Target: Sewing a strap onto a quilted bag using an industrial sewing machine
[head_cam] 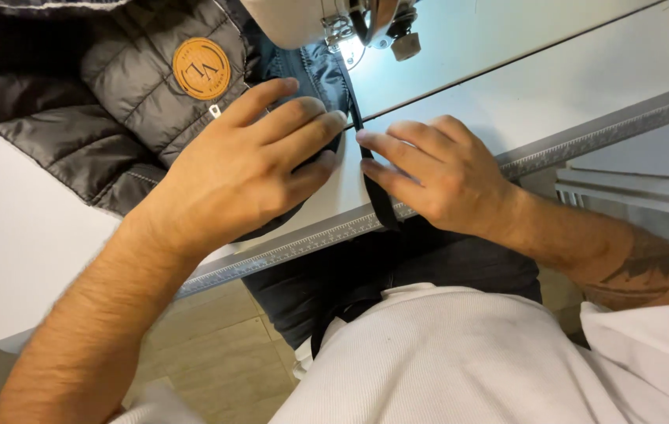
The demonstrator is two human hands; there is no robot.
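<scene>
Head view is showing you feeding a black quilted jacket (126,86) toward the sewing machine (334,20) at the top of the white table (523,86). Your left hand (244,169) is lying flat on the jacket's edge, fingers spread and pressing down rather than closed on anything. Your right hand (436,173) is pinching the black strip (373,184), which looks like zipper tape, between thumb and fingertips just beside the left fingertips. The strip is running from under the machine's foot, along the jacket edge, and dropping over the table's ruled front edge (311,239) toward your lap.

You are, by my reading, lining the strip up against the jacket edge ahead of stitching, or guiding it mid-seam; whether the needle is moving cannot be told. A round tan patch (202,68) is sitting on the jacket well clear of the seam.

The next move is probably calling for even tension from the right hand and steady downward pressure from the left, keeping both edges flush as they are approaching the foot, with fingertips staying back from the needle.
</scene>
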